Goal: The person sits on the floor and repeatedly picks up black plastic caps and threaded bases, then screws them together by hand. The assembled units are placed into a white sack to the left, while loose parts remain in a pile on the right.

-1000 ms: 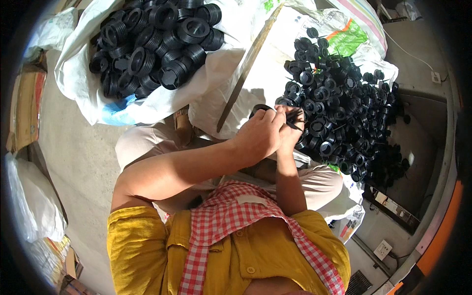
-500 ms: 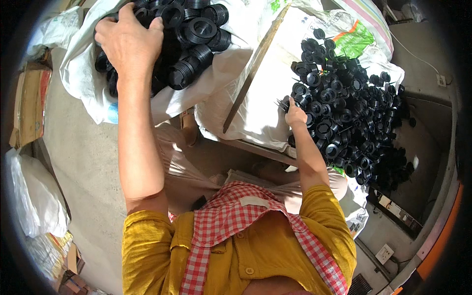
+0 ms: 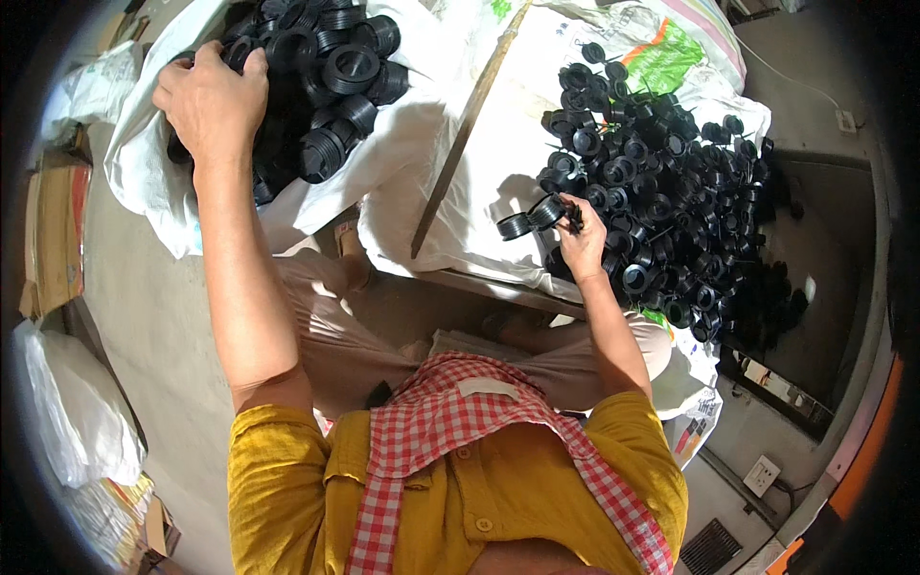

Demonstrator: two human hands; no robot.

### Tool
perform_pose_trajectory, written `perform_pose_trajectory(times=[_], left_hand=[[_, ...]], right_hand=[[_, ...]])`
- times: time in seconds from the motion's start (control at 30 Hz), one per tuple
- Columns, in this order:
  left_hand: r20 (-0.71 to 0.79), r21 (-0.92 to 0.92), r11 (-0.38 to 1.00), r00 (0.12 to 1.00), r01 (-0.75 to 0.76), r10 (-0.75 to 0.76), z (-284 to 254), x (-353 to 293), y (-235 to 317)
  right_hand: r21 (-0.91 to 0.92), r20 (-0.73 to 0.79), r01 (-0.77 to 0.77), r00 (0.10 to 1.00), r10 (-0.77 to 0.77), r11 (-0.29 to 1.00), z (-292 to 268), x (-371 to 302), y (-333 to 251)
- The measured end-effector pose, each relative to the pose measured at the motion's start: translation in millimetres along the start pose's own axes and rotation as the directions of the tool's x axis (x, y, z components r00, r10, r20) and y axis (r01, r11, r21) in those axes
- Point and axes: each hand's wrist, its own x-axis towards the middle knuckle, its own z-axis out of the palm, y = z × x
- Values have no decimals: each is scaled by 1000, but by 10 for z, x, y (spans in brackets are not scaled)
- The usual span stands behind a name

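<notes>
At the upper left, my left hand (image 3: 213,105) rests on a heap of thick black threaded plastic caps (image 3: 351,69) in an open white woven sack (image 3: 134,177). Its thumb and fingers are apart, with the fingertips partly lost among the caps. Over the white sheet, my right hand (image 3: 583,244) is closed on a few black plastic caps (image 3: 545,211). One ring-shaped cap (image 3: 514,226) juts out to the left of them. Just right of that hand spreads a pile of smaller black plastic caps (image 3: 661,206), many with thin stems.
A wooden stick (image 3: 470,125) lies across the white sheet (image 3: 402,216) between the two heaps. Cardboard (image 3: 57,235) and a white plastic bag (image 3: 77,402) stand at the left. A socket box (image 3: 762,475) sits at the lower right. My bent legs are below the work surface.
My right hand has lifted from the edge of the small-cap pile, now with black caps in its fingers. The left hand stays on the larger caps; the whole view has shifted slightly.
</notes>
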Motion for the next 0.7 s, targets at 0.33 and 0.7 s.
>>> perform_pose_trajectory(times=[0.33,0.7], left_hand=[[118,-906,420,922,-52,369,-366,-545,794],[567,-744,148,497,652,657,-263,-1089,1264]], right_hand=[[268,-127,73,991,-40,961,-49,151,-797],[803,-170,-168,856,489,572,-254,283,-1000]])
